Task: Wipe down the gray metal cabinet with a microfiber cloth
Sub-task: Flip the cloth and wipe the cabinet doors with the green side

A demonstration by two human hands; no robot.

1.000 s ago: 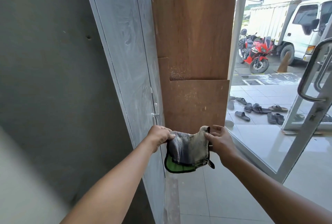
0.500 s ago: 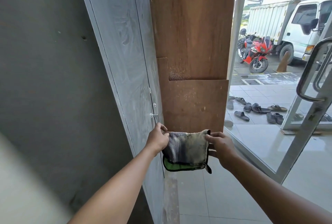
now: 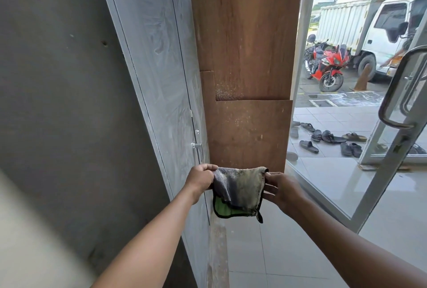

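Observation:
The gray metal cabinet [image 3: 159, 61] stands tall on my left, its door faces streaked with dust and a small handle [image 3: 196, 145] near its right edge. In front of me hangs a dirty gray microfiber cloth [image 3: 240, 189] with a green underside and black trim, folded over. My left hand [image 3: 200, 179] grips its upper left corner, close to the cabinet's right edge. My right hand [image 3: 279, 187] pinches the upper right corner. The cloth hangs in the air, apart from the cabinet.
Brown plywood sheets [image 3: 245, 56] lean behind the cloth. A glass door [image 3: 397, 140] with a steel pull handle stands open on the right. Several sandals [image 3: 328, 137] lie outside on the tiles. A red motorcycle [image 3: 328, 66] and a white truck [image 3: 369, 26] stand beyond.
Both hands have spread the cloth flatter and wider between them, and lifted it slightly. The view has shifted a little to the left.

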